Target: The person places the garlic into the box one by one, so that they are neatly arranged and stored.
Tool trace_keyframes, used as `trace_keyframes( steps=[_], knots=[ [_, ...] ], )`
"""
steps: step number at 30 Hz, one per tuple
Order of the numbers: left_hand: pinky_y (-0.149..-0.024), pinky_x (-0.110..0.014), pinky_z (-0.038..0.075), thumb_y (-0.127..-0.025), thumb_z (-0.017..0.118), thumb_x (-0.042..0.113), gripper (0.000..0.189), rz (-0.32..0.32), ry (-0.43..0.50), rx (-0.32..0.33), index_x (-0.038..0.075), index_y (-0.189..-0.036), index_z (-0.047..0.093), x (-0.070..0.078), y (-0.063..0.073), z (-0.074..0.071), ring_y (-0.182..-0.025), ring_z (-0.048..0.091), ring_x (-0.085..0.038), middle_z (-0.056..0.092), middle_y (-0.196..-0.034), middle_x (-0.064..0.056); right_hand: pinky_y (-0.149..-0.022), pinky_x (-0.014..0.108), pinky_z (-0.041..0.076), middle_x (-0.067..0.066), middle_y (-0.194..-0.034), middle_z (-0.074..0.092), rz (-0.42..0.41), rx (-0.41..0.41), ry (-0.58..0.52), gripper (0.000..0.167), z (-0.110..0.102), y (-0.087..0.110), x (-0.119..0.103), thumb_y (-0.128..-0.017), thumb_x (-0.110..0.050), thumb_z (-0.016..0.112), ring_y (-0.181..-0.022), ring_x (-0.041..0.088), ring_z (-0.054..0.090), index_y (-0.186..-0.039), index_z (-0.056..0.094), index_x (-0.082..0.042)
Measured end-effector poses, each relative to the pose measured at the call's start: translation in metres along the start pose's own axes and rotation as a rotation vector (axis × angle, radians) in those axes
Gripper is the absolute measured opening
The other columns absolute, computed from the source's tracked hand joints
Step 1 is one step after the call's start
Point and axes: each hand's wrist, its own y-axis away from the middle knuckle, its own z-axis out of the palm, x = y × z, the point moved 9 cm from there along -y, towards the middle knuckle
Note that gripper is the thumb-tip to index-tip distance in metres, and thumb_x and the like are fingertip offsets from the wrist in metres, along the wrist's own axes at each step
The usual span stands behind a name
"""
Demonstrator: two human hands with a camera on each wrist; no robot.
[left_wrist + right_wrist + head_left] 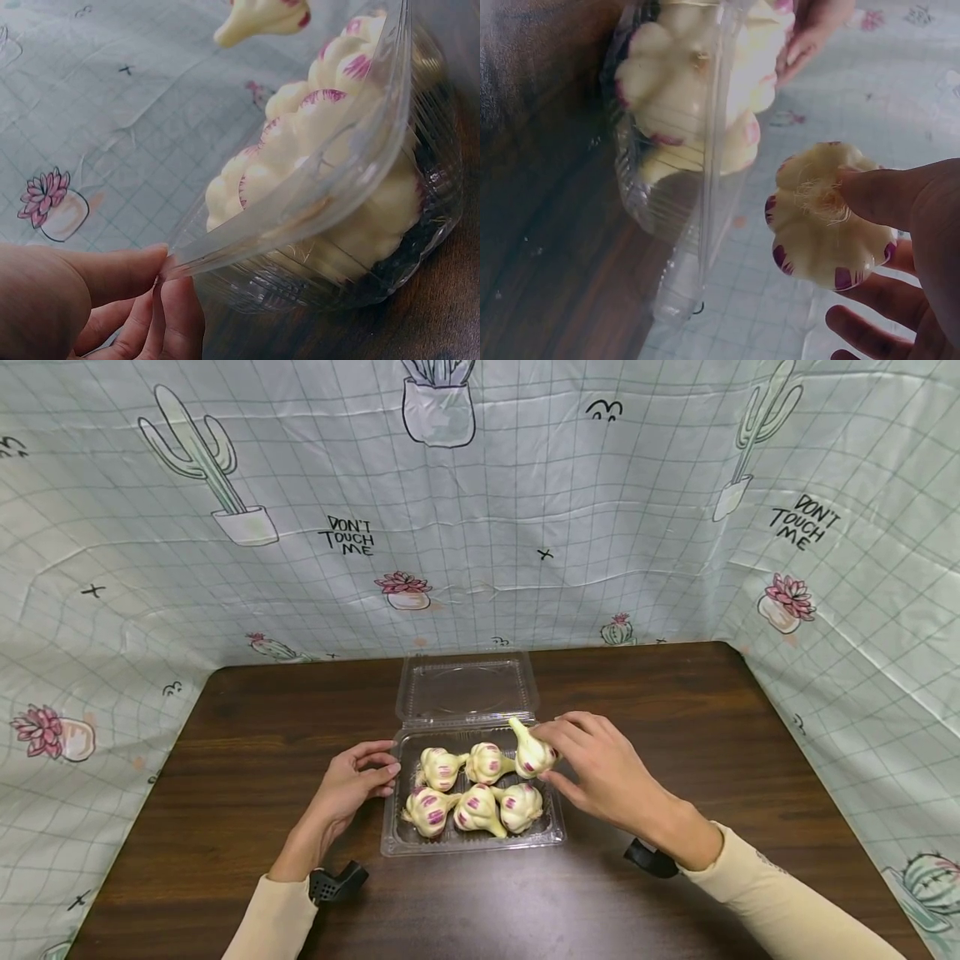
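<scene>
A clear plastic clamshell container [474, 846] lies on the table with its lid folded back. Inside sit several cream garlic bulbs [429, 811] with purple patches, in two rows. My left hand [355, 783] pinches the container's left rim, thumb above and fingers below, as the left wrist view shows. At the back right corner, my right hand [603, 768] holds another garlic bulb [829, 217] between thumb and fingers. In the right wrist view its root end faces the camera and it hangs apart from the container. Its stem points up and left in the head view.
The hinged lid [468, 687] lies toward the table's far edge. Dark wood tabletop [300, 718] surrounds the container. A patterned cloth [487, 527] with printed cacti hangs behind the table and along both sides. Black wrist bands [651, 858] are on both arms.
</scene>
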Motion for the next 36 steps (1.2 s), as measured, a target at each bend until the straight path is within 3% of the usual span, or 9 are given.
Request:
trace_keyframes(
  steps=[18,29,36],
  knots=[
    [-0.069,-0.02,0.061,-0.102,0.065,-0.004,0.046,-0.005,-0.01,0.015,-0.01,-0.146,0.052,0.0,0.0,0.0,-0.077,0.065,-0.009,0.064,-0.106,-0.008,-0.099,0.049,0.054,0.006,-0.12,0.074,-0.131,-0.063,0.141,0.057,0.02,0.003,-0.012,-0.079,-0.027,0.094,-0.116,0.033,0.064,-0.127,0.071,-0.007],
    [-0.069,-0.021,0.061,-0.102,0.065,-0.004,0.046,-0.015,-0.005,0.016,-0.009,-0.146,0.052,-0.001,0.0,0.0,-0.077,0.065,-0.009,0.063,-0.108,-0.008,-0.102,0.049,0.053,0.005,-0.124,0.073,-0.11,-0.112,0.134,0.058,0.028,0.002,-0.01,-0.081,-0.027,0.093,-0.118,0.033,0.063,-0.131,0.07,-0.008],
    [-0.069,-0.021,0.062,-0.102,0.065,-0.004,0.046,-0.015,-0.002,0.01,-0.009,-0.146,0.052,-0.001,-0.001,-0.001,-0.077,0.065,-0.008,0.063,-0.107,-0.007,-0.107,0.054,0.051,0.007,-0.133,0.071,-0.089,-0.155,0.091,0.058,0.035,0.0,-0.007,-0.088,-0.027,0.087,-0.127,0.04,0.06,-0.139,0.068,-0.006]
  ],
)
